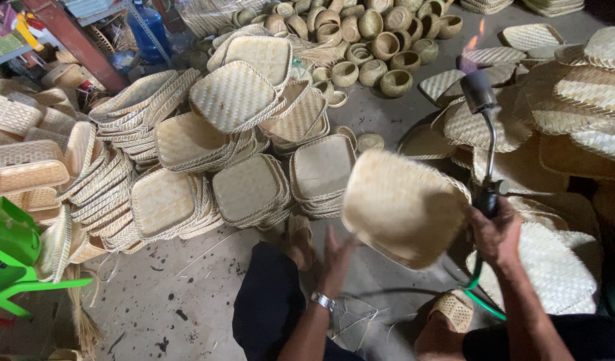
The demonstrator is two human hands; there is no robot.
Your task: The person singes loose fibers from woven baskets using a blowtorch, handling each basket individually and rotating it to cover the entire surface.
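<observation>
My right hand (498,234) grips the handle of a gas torch (484,127) held upright, with a small flame (473,41) burning at its nozzle. A square woven bamboo tray (401,207) is blurred in mid-air just left of the torch. My left hand (335,257) is below the tray's lower left edge with its fingers spread, a watch on its wrist. Whether the fingers touch the tray I cannot tell. A green hose (484,304) runs down from the torch.
Stacks of woven square trays (234,97) fill the floor ahead and left. More flat trays (575,93) lie piled on the right. Several small round baskets (381,47) stand at the back. A green plastic chair (13,261) is at the left edge. My knees (271,294) are below.
</observation>
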